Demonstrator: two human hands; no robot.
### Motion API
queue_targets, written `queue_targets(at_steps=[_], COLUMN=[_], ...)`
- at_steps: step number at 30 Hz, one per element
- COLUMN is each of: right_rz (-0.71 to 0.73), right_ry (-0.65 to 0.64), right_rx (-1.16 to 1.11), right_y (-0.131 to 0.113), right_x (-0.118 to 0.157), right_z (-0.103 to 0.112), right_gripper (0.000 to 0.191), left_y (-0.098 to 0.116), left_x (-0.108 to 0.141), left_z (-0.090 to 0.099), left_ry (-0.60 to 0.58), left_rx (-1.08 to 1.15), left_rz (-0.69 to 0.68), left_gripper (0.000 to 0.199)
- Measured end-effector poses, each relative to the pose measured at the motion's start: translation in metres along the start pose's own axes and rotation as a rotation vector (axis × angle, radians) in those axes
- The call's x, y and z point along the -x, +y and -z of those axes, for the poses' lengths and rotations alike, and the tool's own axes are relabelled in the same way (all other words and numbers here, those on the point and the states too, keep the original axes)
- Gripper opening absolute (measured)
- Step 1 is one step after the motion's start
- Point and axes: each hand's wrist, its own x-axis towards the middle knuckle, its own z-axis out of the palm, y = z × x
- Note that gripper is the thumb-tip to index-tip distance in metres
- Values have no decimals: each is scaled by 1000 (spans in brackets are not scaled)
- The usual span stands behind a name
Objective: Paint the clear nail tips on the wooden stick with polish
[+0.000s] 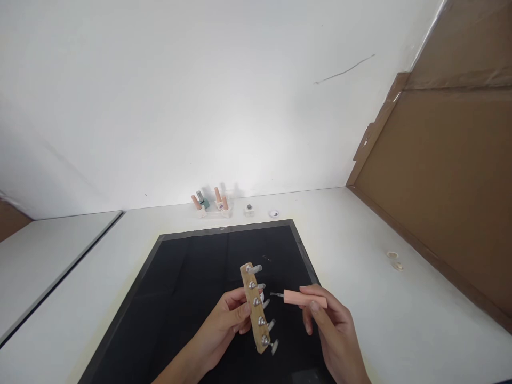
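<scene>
Soft glow low on the white wall [248,138], faint shadows behind the bottles [218,196]

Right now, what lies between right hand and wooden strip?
In the head view: the pink-handled brush, then clear nail tips and a partly hidden white object.

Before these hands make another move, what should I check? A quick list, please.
1. Left hand gripping the wooden strip: ok.
2. Right hand holding the pink brush handle: ok.
3. Bristles pointing toward the strip: ok.
4. All five clear tips on the strip: ok.
5. Enough liquid on the bristles: cannot tell, too small.
6. Black mat beneath the work: ok.
</scene>
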Motion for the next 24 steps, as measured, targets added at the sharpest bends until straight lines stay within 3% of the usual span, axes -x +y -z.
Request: queue_targets(at_steps=[9,17,24], right_rz=[190,105,227], right_ry=[-225,-45,-221], right_rx=[3,19,67], right_y=[-5,1,-7], right_x=[-2,-1,-2], right_z=[-2,1,-2], right_gripper=[19,19,19], left_y=[2,2,1], left_x=[0,2,0], left_z=[-1,-1,0], left_ry=[-5,51,13], left_rx=[-1,-1,-11], left_rz=[0,34,18], left_gripper=[35,43,40])
